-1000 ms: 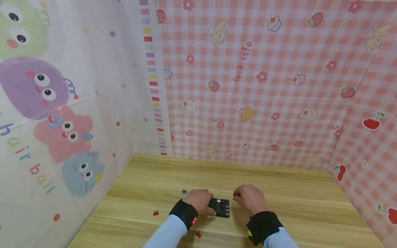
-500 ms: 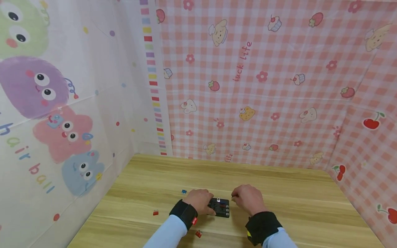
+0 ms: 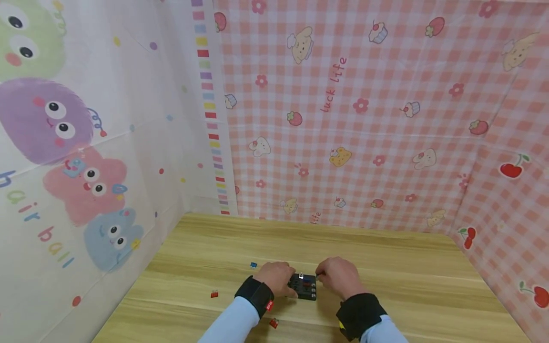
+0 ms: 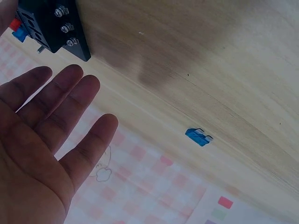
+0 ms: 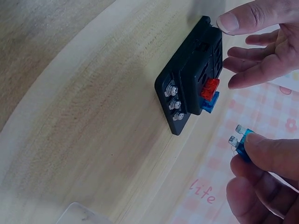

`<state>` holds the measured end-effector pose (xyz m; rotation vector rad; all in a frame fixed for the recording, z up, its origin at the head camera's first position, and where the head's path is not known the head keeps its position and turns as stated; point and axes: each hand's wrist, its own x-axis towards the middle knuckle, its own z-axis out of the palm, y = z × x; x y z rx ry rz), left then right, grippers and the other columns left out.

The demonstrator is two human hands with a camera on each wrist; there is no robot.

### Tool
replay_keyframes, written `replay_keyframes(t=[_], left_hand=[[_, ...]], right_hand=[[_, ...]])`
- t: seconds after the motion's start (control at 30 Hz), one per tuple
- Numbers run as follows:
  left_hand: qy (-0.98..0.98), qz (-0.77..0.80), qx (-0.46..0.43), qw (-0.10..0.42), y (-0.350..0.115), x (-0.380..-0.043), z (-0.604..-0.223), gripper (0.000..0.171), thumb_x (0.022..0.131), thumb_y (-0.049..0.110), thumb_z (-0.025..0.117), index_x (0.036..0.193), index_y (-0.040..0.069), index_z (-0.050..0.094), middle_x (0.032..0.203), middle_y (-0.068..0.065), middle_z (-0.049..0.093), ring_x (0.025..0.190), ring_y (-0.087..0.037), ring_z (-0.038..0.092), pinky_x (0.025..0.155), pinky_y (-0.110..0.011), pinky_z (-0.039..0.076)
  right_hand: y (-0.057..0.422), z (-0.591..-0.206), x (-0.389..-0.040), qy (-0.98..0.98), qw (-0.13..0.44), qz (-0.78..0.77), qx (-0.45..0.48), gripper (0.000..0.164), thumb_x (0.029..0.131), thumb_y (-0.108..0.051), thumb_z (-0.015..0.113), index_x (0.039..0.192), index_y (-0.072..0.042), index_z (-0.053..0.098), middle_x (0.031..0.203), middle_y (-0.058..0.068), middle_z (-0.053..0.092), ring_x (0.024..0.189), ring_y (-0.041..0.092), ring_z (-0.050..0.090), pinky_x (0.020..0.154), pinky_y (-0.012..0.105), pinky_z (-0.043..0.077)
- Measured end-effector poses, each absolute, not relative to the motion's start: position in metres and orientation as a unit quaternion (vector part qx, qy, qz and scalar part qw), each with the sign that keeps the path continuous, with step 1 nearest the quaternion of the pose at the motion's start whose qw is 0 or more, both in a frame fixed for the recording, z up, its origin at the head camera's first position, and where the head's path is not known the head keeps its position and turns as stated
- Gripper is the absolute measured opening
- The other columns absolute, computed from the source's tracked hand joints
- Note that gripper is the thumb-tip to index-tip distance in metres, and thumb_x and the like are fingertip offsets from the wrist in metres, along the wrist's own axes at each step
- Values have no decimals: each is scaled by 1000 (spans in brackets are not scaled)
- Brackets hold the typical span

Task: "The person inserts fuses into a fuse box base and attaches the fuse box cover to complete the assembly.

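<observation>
My left hand [image 3: 274, 278] is at the left end of a black fuse box [image 3: 304, 289]. In the right wrist view its thumb touches the box's edge, and its fingers are straight and spread beside it. A red blade fuse [image 5: 210, 88] and a blue one sit in the box, which has metal screw terminals [image 5: 175, 103] along one end. My right hand [image 3: 340, 276] pinches a blue blade fuse [image 5: 242, 148] between thumb and forefinger, its two metal prongs sticking out. That fuse is just right of the box, apart from it.
Another blue fuse [image 3: 253, 265] lies behind my left hand. To the left is a red fuse [image 3: 214, 294], and a second red fuse [image 3: 274, 323] is nearer me. A clear plastic edge [image 5: 81, 215] shows in the right wrist view. Patterned cloths surround the wooden table [image 3: 386, 252].
My right hand has moved left with the blue fuse, closer to the fuse box's right end. My left hand stays in place at the box.
</observation>
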<state>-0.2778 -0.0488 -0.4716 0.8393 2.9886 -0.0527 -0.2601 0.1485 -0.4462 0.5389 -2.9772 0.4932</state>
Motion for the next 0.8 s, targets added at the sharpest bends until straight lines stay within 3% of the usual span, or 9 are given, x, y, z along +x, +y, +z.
replay_keyframes(t=[0.8], left_hand=[[959,12,284,16,-46,-280,-475,45,75,46,84,107,17,72,88,7,63,76,-6,54,74,-26,46]], right_hand=[[141,-445,-259,-962,41,160,219,4,81,-9,79,83,-13,77,75,-8,65,68,10,56,65,35,47]])
